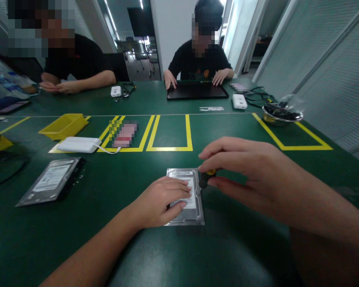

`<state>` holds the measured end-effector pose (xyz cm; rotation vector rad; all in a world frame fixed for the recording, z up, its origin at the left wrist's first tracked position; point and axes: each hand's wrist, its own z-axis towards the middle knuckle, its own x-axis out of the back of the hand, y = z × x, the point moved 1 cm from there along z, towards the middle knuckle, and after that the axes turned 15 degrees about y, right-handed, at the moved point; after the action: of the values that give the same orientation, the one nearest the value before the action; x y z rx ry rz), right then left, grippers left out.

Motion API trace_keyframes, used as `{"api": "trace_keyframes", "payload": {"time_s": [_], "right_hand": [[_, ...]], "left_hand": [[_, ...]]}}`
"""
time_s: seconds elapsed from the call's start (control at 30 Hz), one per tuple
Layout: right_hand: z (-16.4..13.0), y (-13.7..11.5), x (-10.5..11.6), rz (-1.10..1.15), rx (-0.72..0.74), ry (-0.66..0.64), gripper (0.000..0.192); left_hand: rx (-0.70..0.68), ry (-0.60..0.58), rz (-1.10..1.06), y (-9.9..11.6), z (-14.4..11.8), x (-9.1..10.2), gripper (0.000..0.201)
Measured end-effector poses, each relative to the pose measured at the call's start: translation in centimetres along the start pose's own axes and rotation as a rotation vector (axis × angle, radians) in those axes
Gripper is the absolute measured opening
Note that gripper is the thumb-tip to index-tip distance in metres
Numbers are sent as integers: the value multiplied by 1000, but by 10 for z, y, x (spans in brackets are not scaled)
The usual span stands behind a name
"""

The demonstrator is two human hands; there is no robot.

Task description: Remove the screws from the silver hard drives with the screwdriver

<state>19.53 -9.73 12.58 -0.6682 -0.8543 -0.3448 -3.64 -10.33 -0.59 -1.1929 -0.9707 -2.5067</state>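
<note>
the left hand (163, 201) is lying flat, fingers spread, on the silver rectangular hard drive with a white label (188, 197), which is resting near the near edge of the dark green desk (227, 131), about midway along it. the right hand (245, 167) is curling its fingers and thumb around the black-and-yellow handle of a small screwdriver (206, 177), pinching it upright, its lower end meeting the drive's right edge near the far corner. toward the left edge of the desk a second silver hard drive (52, 181) is lying tilted, well apart from the first. beyond it a flat white box with a cable (77, 144) and a shallow yellow plastic tray (64, 125) are sitting beside yellow tape outlines (170, 148). near the right edge a round metal bowl (283, 113) is standing. at the far edge one person is resting both hands on a black laptop (197, 91), another is sitting with folded hands.
</note>
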Motion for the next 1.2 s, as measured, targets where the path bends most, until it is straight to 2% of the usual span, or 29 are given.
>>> {"api": "trace_keyframes", "payload": {"time_s": [0.1, 0.23, 0.57, 0.83, 1.03, 1.2], "right_hand": [[0, 1, 0, -50, -13, 36, 15], [2, 1, -1, -13, -14, -40, 14], [0, -6, -3, 27, -57, -56, 15], [-3, -7, 0, 2, -23, -109, 22], [-5, -8, -1, -51, -61, -54, 12], [-3, -9, -3, -96, -74, -27, 14]], "left_hand": [[-2, 7, -4, 0, 0, 0, 29], [-1, 3, -2, 0, -1, 0, 29], [4, -4, -13, -2, -1, 0, 28], [-5, 17, -20, -4, -3, -2, 27], [-12, 33, -31, -7, -2, -3, 24], [0, 20, -35, -7, -4, -3, 25]]}}
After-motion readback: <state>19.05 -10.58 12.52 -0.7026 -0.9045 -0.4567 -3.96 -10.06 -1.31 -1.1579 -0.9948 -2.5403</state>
